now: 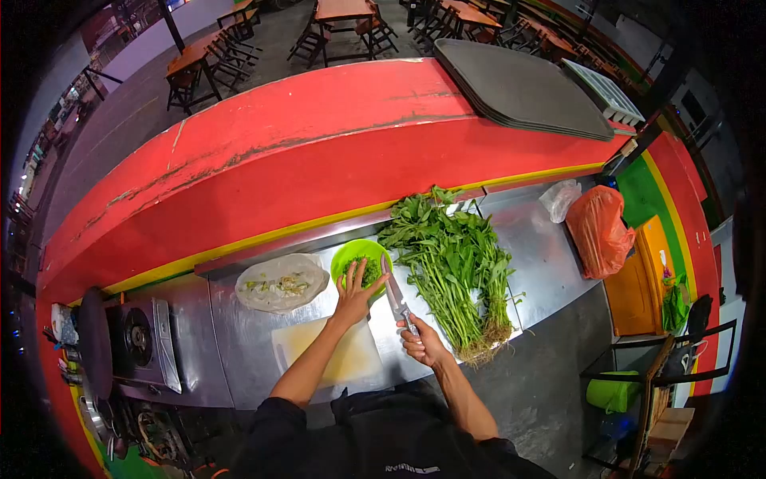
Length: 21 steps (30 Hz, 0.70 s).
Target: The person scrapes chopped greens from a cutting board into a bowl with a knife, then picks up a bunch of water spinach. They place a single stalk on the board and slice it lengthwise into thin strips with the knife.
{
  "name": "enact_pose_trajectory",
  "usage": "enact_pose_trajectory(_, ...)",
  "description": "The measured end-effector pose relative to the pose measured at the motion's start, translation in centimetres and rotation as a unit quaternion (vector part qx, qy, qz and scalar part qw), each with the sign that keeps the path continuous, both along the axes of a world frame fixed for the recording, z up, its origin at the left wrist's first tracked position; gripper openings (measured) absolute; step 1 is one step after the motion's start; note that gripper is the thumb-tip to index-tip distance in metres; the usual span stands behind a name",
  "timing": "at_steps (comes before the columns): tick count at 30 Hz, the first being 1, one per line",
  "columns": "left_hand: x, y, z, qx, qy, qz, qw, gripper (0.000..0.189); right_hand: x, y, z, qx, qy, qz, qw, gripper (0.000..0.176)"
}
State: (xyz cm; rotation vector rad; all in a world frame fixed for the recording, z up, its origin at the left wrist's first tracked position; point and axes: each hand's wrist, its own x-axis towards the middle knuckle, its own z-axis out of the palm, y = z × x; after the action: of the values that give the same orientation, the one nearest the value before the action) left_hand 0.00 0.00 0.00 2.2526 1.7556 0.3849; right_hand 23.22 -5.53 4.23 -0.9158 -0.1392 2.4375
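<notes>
My right hand (423, 343) is wrapped round the handle of a kitchen knife (394, 294), its blade pointing away from me beside the bowl. My left hand (356, 297) reaches over the near rim of a lime-green bowl (341, 257), fingers spread. Finely chopped greens (370, 271) lie inside the bowl, partly hidden by those fingers. Below my left forearm is a pale cutting board (347, 355), stained yellowish. Right of the knife lies a large heap of leafy green stalks (447, 263), with their roots (483, 343) toward me.
A clear plastic bag (282, 283) with trimmings lies left of the bowl. A gas stove (144, 339) stands at far left. An orange-red plastic bag (598, 230) sits at the counter's right end. Beyond the steel counter rises a red wall (303, 180), with dark trays (523, 88) on top.
</notes>
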Motion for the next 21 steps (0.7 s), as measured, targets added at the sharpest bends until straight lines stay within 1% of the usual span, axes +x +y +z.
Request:
enact_pose_trajectory(2, 0.0, -1.0, 1.2, -0.033, -0.012, 0.012, 0.999, 0.102, 0.0, -1.0, 0.9, -0.015, -0.02, 0.009, 1.0, 0.037)
enact_pose_trajectory(3, -0.2, 2.2, 0.8, -0.011, -0.008, 0.012, 1.0, 0.102, -0.2, 2.0, 0.0, 0.007, -0.015, 0.008, 1.0, 0.037)
enact_pose_trajectory(5, 0.0, 1.5, 1.2, -0.027, -0.004, 0.023, 0.999, 0.103, -0.2, 1.1, 0.2, 0.003, -0.016, 0.006, 1.0, 0.037)
enact_pose_trajectory(9, -0.3, 1.8, 1.0, -0.011, -0.034, 0.033, 0.999, 0.101, -0.1, 0.8, 0.1, -0.005, -0.005, 0.012, 1.0, 0.037)
enact_pose_trajectory(10, -0.3, 2.0, 1.1, -0.039, -0.004, 0.041, 0.998, 0.1, -0.1, 0.7, 0.1, -0.007, -0.009, 0.008, 1.0, 0.037)
enact_pose_trajectory(11, -0.4, 2.1, 1.1, -0.038, -0.004, 0.041, 0.998, 0.1, -0.2, 0.6, 0.1, -0.006, -0.01, 0.008, 1.0, 0.037)
enact_pose_trajectory(15, -1.5, 2.6, -0.4, -0.016, -0.015, 0.055, 0.998, 0.097, -0.3, -0.1, 0.9, -0.002, -0.025, 0.019, 1.0, 0.038)
enact_pose_trajectory(17, -2.1, 2.8, -1.2, -0.028, -0.037, 0.111, 0.993, 0.095, -0.2, -0.6, 1.2, 0.013, -0.006, 0.036, 0.999, 0.039)
enact_pose_trajectory(18, -2.3, 2.6, -1.2, -0.007, -0.078, 0.119, 0.99, 0.092, -0.2, -0.6, 1.2, 0.026, -0.009, 0.049, 0.998, 0.04)
enact_pose_trajectory(19, -2.4, 2.6, -1.1, -0.006, -0.08, 0.118, 0.99, 0.092, -0.3, -0.7, 1.3, 0.027, -0.01, 0.049, 0.998, 0.04)
enact_pose_trajectory(21, -2.4, 2.1, -0.5, 0.032, -0.121, 0.147, 0.981, 0.09, -0.5, -0.9, 1.3, 0.07, -0.066, 0.054, 0.994, 0.041)
